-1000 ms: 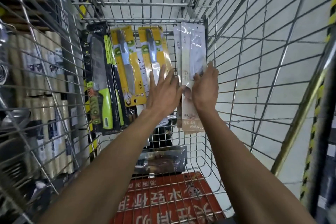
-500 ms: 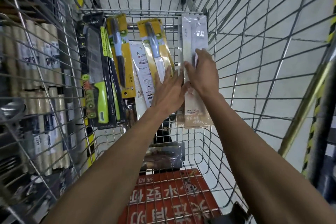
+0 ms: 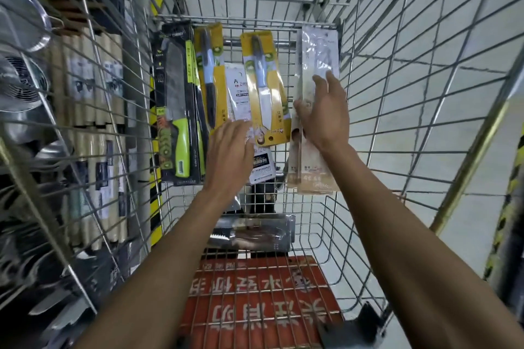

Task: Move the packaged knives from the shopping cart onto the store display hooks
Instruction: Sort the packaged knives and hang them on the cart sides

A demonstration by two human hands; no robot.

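Note:
Packaged knives stand against the far end of the wire shopping cart [image 3: 368,110]. From the left: a black pack with a green-handled knife [image 3: 177,105], a yellow pack [image 3: 209,73], a second yellow pack with a blue-handled knife [image 3: 265,85], and clear-and-tan packs [image 3: 316,54] at the right. My right hand [image 3: 323,113] holds the clear-and-tan packs, thumb at their left edge and fingers over the front. My left hand [image 3: 231,156] hovers with relaxed fingers by the lower end of the yellow pack. A dark flat knife pack [image 3: 255,232] lies on the cart floor.
The cart's wire sides rise at left and right. A red plastic child-seat flap [image 3: 255,303] with white characters lies at the near end. Beyond the left side stands store shelving with rolled goods [image 3: 90,127] and metal ware [image 3: 22,85]. Pale floor tiles show at the right.
My left hand has slid down and left, off the clear-and-tan packs, to the foot of the yellow pack. My right hand stays on the clear-and-tan packs.

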